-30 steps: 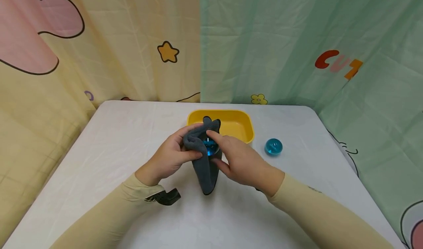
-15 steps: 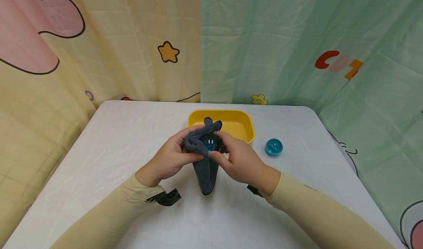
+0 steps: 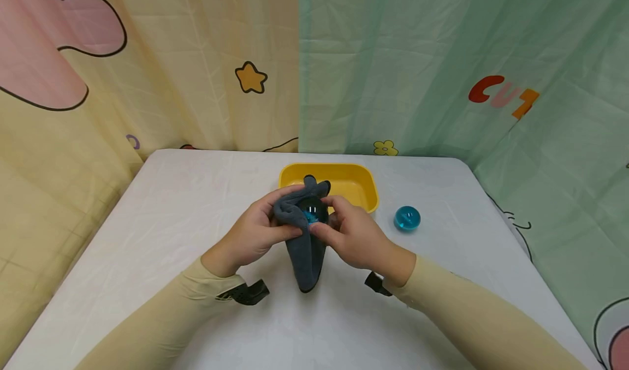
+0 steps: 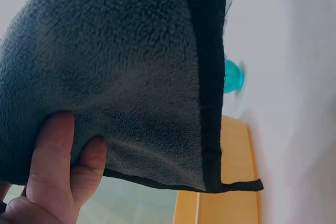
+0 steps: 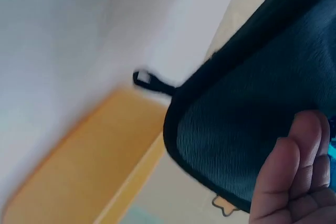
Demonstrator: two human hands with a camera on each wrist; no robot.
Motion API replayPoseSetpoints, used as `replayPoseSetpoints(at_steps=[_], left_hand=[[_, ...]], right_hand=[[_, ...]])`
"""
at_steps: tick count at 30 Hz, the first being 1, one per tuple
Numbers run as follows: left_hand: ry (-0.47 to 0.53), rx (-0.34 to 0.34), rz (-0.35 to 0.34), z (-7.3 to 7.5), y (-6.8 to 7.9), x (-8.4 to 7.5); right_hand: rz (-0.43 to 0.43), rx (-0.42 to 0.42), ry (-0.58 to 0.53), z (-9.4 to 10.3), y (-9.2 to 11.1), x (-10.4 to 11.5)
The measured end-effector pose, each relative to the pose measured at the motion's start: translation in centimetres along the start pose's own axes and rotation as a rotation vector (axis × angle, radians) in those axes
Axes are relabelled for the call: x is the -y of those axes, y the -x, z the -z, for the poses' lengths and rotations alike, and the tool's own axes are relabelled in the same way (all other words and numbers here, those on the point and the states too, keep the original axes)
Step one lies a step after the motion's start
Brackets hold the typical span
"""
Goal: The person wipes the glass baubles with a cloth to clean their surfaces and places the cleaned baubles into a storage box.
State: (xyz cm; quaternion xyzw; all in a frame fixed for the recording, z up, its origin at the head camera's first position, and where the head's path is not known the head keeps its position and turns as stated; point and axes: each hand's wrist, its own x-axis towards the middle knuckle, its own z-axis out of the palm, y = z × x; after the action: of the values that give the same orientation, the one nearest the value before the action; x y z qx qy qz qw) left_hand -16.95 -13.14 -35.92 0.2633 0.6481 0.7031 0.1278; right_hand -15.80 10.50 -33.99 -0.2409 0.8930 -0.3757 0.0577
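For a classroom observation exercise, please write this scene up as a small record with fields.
Left hand: grips a dark grey, black-edged fleecy cloth
Right hand: holds a round translucent blue ball against the cloth
Behind the cloth: shallow yellow tray with rounded corners, partly hidden
To the right: second translucent blue ball, on a white table
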Motion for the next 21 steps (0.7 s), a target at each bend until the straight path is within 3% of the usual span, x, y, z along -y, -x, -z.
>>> replayPoseSetpoints(at_steps=[2,4,11,14,16,21], left_hand=[[0.015,0.004,0.001,-0.04,0.0,0.05],[0.021,0.007,-0.002,-0.06,0.01,0.1],[0.034,-0.017,-0.007,0.15,0.02,0.16],[0.022,-0.011,-0.006,0.22,0.11,0.11],[0.016,-0.003,-0.006,0.2,0.13,0.1],[0.027,0.002,-0.009,0.03,0.01,0.13]], right_hand=[[-0.046,-0.018,-0.08,-0.2,0.05,0.01],[-0.028,-0.041,-0.058,-0.36,0.12,0.1],[0.234,-0.069,0.383,0.02,0.48,0.2],[0.278,-0.078,0.457,0.23,0.37,0.04],[0.232,-0.058,0.376,0.27,0.22,-0.08],[-0.019,0.023,-0.088,0.12,-0.07,-0.26]])
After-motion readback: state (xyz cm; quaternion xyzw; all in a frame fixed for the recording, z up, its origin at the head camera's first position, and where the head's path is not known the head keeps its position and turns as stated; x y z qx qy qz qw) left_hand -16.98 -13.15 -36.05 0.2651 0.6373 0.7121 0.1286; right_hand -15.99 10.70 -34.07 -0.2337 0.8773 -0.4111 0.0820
